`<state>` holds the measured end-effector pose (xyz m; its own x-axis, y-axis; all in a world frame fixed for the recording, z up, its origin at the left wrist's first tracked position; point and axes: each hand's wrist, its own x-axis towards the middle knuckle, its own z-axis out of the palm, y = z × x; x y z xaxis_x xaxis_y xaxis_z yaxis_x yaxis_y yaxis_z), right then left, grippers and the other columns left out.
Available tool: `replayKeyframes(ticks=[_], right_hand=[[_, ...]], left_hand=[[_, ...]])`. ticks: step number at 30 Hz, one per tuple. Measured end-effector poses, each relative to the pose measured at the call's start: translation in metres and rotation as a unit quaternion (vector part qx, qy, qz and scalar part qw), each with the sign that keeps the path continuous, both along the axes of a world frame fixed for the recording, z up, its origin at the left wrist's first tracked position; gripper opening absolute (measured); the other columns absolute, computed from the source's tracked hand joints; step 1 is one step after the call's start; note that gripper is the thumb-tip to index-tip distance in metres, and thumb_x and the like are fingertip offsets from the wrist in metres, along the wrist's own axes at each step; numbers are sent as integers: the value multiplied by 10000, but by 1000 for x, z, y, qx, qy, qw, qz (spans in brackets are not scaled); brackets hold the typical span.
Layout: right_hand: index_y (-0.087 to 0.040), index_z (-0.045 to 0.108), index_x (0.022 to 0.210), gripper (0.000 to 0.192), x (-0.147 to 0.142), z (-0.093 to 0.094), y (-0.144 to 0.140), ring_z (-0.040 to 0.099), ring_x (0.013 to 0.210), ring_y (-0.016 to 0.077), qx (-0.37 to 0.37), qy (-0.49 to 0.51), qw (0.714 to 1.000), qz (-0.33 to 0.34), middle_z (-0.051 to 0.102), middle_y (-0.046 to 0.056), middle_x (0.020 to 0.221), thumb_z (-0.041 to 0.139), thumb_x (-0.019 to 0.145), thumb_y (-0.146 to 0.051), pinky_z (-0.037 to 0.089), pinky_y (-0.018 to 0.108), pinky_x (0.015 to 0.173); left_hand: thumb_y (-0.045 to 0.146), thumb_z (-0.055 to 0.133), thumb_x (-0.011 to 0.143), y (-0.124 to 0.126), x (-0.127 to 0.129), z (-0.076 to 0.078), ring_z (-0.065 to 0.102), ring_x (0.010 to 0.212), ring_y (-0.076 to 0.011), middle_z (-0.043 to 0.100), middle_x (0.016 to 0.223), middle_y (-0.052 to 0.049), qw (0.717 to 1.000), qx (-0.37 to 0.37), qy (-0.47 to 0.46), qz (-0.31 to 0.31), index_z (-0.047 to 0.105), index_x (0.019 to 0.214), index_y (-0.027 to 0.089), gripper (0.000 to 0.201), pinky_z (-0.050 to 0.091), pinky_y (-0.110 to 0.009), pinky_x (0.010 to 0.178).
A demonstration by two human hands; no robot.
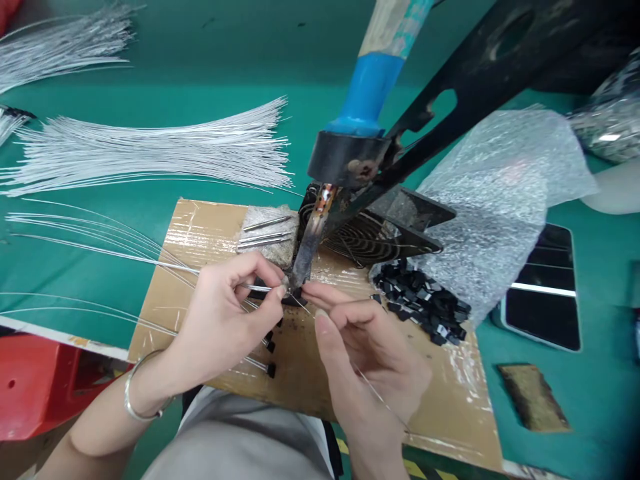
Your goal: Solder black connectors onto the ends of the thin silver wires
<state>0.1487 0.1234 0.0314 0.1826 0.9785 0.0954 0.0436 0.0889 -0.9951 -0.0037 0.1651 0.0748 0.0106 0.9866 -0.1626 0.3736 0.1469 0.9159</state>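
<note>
My left hand [223, 320] is closed in a pinch around thin white wires [180, 265], their ends close to the hot end of a soldering iron [311, 243]. The iron points down from a black metal bracket [450, 87]. In my right hand [375, 350], thumb and finger grip a thin strand of solder wire [383, 398], which runs through the palm and reaches toward the iron's tip. My fingertips partly hide the meeting point. Below the left hand, wires with small black connectors [271, 370] lie on the cardboard [310, 393].
A grey pad [273, 250] bears several metal pins. Behind the iron stands a black fan [370, 233]. Loose black connector housings [425, 300] spill from a clear plastic bag [500, 193]. White wires [155, 153] lie at the back left, a phone [543, 287] and brown sponge [533, 398] at right.
</note>
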Motion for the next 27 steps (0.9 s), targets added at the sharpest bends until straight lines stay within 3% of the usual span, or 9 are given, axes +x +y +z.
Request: replayKeyframes(ticks=[27], right_hand=[[-252, 629, 853, 191, 0, -4, -3, 761, 1102, 160, 2, 11, 1000, 10, 802, 7, 1164, 705, 898, -82, 570, 253, 989]], left_hand=[[166, 645, 814, -1, -1, 0, 638, 707, -154, 738, 819, -29, 1000, 4, 3, 1, 638, 739, 190, 79, 363, -267, 537]])
